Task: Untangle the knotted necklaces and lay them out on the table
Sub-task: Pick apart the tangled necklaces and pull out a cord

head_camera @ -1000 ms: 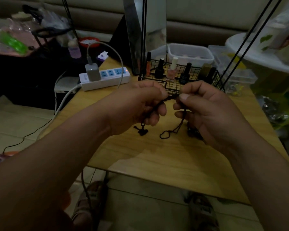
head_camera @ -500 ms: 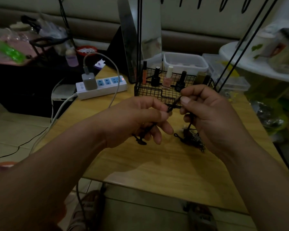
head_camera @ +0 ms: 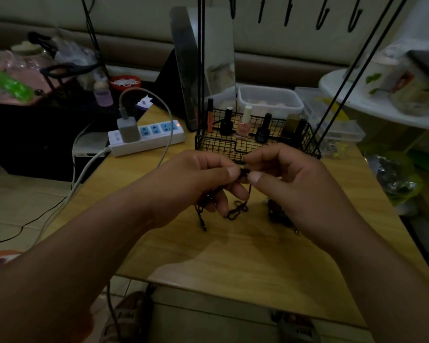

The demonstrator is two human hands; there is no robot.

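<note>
Clearly you're early on: your left hand and right hand both pinch a dark necklace at its knot above the table (loops dangle below). Nothing is laid out, and another clump lies under your right hand.

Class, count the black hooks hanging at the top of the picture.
5 black metal hooks, one row along the top edge, left to right; others may hang beyond the frame.
</note>
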